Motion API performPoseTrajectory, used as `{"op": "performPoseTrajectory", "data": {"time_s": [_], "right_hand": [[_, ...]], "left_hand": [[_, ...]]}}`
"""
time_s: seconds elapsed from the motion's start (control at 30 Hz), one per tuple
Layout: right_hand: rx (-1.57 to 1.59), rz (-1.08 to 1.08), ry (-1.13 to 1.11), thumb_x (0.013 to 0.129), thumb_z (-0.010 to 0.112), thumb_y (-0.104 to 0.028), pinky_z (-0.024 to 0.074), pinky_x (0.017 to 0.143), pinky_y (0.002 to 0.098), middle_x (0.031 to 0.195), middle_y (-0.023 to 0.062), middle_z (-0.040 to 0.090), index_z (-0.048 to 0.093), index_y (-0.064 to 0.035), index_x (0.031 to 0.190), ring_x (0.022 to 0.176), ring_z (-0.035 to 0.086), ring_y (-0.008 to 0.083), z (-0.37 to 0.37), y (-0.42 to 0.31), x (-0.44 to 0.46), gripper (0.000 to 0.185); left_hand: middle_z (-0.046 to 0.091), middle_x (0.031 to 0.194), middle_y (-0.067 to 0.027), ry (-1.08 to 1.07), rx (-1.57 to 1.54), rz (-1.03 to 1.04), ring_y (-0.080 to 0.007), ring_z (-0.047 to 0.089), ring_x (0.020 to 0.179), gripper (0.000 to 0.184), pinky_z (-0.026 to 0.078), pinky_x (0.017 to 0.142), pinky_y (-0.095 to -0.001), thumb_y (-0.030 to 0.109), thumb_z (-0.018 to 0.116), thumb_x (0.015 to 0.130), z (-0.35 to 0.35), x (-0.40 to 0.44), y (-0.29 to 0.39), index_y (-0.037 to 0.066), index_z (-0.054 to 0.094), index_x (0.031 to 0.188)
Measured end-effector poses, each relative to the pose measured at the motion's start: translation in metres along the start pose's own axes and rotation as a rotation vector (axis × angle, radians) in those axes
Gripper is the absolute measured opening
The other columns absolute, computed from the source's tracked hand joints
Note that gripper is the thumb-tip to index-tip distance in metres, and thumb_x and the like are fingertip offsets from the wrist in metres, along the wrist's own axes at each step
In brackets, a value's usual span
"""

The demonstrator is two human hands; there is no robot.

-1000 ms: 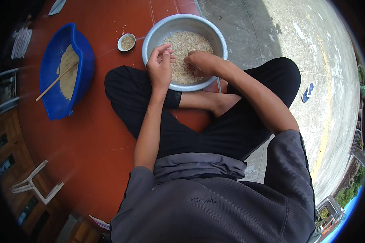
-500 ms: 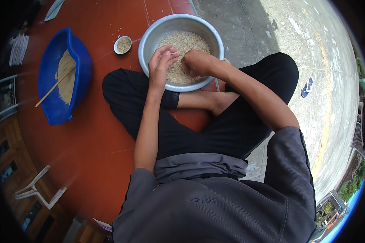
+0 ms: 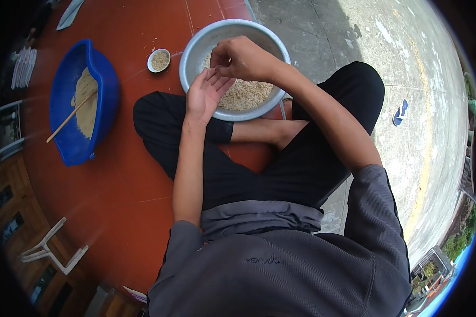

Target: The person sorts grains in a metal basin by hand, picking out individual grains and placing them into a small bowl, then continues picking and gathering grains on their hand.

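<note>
A round metal basin (image 3: 285,58) stands before my crossed legs, with pale, husk-like grain (image 3: 247,96) spread over its bottom. Over the basin's near left side, my left hand (image 3: 204,96) is open, palm turned up and fingers stretched out. My right hand (image 3: 242,59) is closed in a pinch just above the left fingertips. Whatever lies between its fingers is hidden or too small to name. Part of the grain is covered by both hands.
A small white bowl (image 3: 158,61) of grain sits left of the basin on the red tiled floor (image 3: 127,174). Farther left is a blue tub (image 3: 111,90) holding tan powder (image 3: 85,113) and a wooden stick (image 3: 63,126). Concrete (image 3: 396,158) lies to the right.
My right hand has risen from the grain and moved left to above my left hand. My left hand has turned palm up and shifted slightly toward me.
</note>
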State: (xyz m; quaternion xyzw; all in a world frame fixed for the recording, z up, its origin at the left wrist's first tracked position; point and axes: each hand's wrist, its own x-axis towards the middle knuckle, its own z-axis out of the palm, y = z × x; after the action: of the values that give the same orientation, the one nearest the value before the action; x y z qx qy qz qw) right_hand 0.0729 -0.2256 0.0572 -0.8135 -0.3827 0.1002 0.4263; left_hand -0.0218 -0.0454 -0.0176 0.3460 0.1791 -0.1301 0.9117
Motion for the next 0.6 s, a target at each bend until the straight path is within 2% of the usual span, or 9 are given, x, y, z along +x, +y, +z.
{"op": "performPoseTrajectory", "data": {"time_s": [0.17,0.27,0.37,0.47,0.57,0.6], "right_hand": [[-0.096,-0.11,-0.008,0.085,0.076,-0.007,0.0609,0.079,0.045,0.095,0.0212,0.078,0.079,0.0015,0.099,0.086,0.077,0.0352,0.015,0.021,0.0,0.016],[-0.073,0.04,0.011,0.084,0.073,-0.009,0.0615,0.084,0.0483,0.098,0.0242,0.079,0.079,0.0011,0.094,0.089,0.077,0.0413,0.008,0.022,-0.004,0.015],[-0.136,0.135,-0.198,0.085,0.073,-0.009,0.061,0.086,0.0496,0.097,0.024,0.079,0.079,-0.0002,0.098,0.092,0.077,0.042,0.004,0.026,-0.015,0.017],[-0.187,0.135,-0.306,0.084,0.074,-0.009,0.0596,0.09,0.0513,0.101,0.0228,0.077,0.077,-0.0017,0.108,0.099,0.076,0.0424,0.024,0.04,-0.035,0.025],[-0.231,0.111,-0.358,0.083,0.076,-0.008,0.0581,0.094,0.0522,0.113,0.0226,0.075,0.074,-0.0027,0.119,0.108,0.074,0.043,0.037,0.036,-0.045,0.036],[-0.222,0.124,-0.405,0.082,0.077,-0.006,0.0575,0.096,0.053,0.121,0.0253,0.071,0.072,-0.0008,0.121,0.11,0.073,0.0437,0.035,0.031,-0.044,0.04]], "left_hand": [[0.057,0.148,-0.0269,0.004,-0.023,0.051,-0.0378,0.061,0.137,0.048,0.048,0.125,-0.0521,0.02,0.045,0.117,-0.002,0.0,0.0,-0.013,0.046,0.151],[0.052,0.154,-0.0291,-0.009,-0.061,0.081,-0.0406,0.055,0.145,0.051,0.044,0.129,-0.0522,0.017,0.043,0.116,-0.005,0.004,0.0,-0.015,0.041,0.156],[0.048,0.158,-0.0329,-0.002,-0.105,0.117,-0.0438,0.049,0.151,0.053,0.041,0.132,-0.0519,0.017,0.042,0.116,0.0,0.004,0.004,-0.016,0.039,0.157],[0.045,0.161,-0.0351,-0.017,-0.117,0.161,-0.0455,0.046,0.154,0.054,0.038,0.133,-0.0512,0.018,0.04,0.116,0.002,0.003,0.006,-0.017,0.038,0.158],[0.045,0.161,-0.035,-0.012,-0.074,0.22,-0.0452,0.045,0.155,0.056,0.038,0.134,-0.0505,0.02,0.039,0.116,0.007,0.002,0.009,-0.017,0.037,0.159],[0.046,0.161,-0.0349,-0.005,-0.057,0.243,-0.0451,0.045,0.155,0.057,0.038,0.134,-0.0504,0.021,0.039,0.116,0.007,0.001,0.009,-0.017,0.037,0.159]]}}
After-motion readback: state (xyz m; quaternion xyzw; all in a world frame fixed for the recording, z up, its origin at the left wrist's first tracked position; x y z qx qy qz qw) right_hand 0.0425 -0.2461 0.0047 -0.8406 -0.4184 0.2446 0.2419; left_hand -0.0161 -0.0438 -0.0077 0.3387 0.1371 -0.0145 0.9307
